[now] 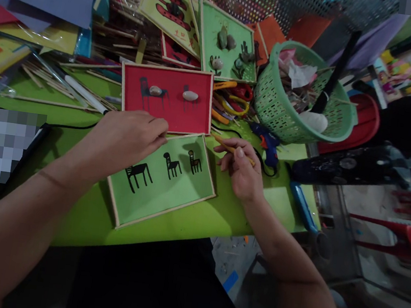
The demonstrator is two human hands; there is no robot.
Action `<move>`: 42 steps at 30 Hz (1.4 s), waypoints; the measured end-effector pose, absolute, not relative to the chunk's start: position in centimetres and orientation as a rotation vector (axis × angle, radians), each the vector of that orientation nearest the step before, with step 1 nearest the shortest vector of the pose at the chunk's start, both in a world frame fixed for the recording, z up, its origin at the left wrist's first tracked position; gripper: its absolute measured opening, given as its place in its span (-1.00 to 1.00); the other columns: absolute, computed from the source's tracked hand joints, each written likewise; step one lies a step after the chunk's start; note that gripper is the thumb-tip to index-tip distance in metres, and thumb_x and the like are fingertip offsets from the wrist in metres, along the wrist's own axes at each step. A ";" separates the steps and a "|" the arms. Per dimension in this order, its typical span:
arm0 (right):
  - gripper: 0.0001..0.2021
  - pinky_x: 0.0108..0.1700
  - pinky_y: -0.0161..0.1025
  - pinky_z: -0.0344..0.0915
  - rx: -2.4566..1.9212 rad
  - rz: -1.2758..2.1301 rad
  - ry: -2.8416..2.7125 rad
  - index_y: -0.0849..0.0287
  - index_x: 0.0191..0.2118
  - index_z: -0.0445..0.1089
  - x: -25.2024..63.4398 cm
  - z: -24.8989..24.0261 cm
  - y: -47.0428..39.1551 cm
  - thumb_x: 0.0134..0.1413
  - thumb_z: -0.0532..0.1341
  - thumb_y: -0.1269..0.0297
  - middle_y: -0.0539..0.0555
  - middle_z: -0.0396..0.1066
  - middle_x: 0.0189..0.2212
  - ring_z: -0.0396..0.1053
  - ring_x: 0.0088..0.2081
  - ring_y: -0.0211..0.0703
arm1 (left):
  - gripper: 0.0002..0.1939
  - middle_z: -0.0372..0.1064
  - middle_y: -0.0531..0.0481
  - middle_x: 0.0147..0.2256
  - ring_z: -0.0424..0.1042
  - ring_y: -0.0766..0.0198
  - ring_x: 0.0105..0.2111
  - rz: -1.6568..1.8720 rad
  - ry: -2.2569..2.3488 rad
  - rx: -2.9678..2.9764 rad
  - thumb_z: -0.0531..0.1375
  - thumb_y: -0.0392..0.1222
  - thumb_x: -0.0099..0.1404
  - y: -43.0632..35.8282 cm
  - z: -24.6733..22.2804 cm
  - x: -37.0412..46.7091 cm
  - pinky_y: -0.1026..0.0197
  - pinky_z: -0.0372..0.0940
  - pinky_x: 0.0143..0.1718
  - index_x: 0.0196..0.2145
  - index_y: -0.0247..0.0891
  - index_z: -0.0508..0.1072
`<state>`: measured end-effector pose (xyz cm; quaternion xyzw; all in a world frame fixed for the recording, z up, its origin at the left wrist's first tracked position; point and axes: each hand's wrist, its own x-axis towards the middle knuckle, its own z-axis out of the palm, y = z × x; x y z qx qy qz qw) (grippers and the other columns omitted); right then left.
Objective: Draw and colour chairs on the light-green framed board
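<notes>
Right grip point(244, 174) on pencil point(232, 150), near green basket point(278, 100) of scraps point(301, 76).

Grey floor point(227, 259) shows below the green table point(228, 216).

Saw black chair shapes point(169, 163) on a green panel point(157, 203) at eight o'clock. Spotted a red panel point(174, 117) at ten, a perforated mint-green basket point(284, 103) at two.
</notes>
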<state>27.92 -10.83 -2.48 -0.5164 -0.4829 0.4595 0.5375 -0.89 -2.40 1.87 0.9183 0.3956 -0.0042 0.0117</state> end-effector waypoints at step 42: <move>-0.69 0.17 -0.03 0.53 -1.219 0.968 -1.334 -0.08 0.07 0.51 28.0 -3.2 -10.5 0.27 0.47 0.10 0.02 0.58 0.04 0.53 -0.06 -0.12 | -0.70 0.54 -0.14 -0.27 0.47 0.05 -0.27 0.272 1.224 2.995 0.03 -0.09 0.63 -2.3 0.4 -1.2 0.10 0.07 -0.38 -0.17 -0.20 0.50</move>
